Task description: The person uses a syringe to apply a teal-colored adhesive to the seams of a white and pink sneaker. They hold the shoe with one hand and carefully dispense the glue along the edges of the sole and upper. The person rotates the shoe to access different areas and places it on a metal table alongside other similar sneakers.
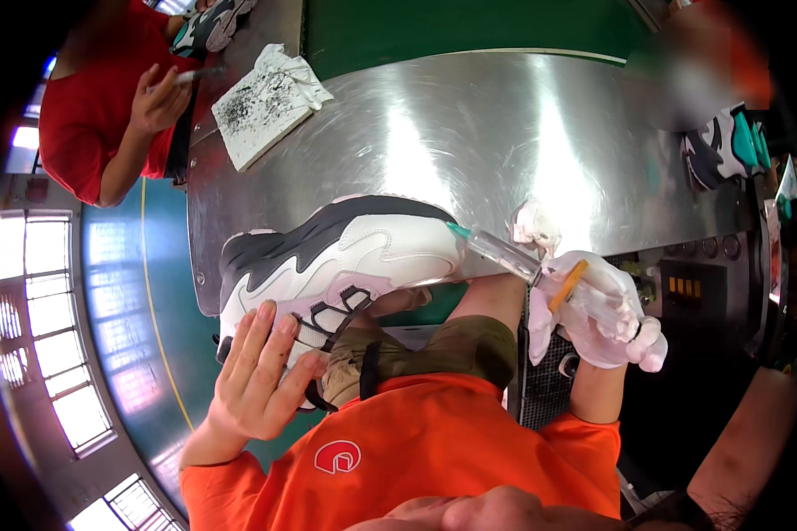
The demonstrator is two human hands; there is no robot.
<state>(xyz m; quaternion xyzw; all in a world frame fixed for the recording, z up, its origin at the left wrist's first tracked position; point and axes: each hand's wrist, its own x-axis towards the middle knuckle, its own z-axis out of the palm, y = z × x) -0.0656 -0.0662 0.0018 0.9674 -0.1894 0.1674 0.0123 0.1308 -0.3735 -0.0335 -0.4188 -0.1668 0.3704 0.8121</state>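
A white and dark grey sneaker [416,248] lies tilted at the near edge of the metal table, its sole turned away from me and its toe to the right. My left hand [261,380] holds it near the laces and collar, fingers pressed on the upper. In a white glove, my right hand [607,314] is closed round a clear syringe [505,253] with an orange-brown flange. The syringe's green tip meets the seam between upper and sole at the toe. Beside the syringe is a crumpled white wad [536,226], close to the gloved fingers.
A white pad [266,106] with black smears rests on the metal table [372,133] at far left. Green surface [469,26] runs behind. A person in red [106,115] works at left with a pen-like tool. Another shoe [722,150] stands far right, near a blurred person.
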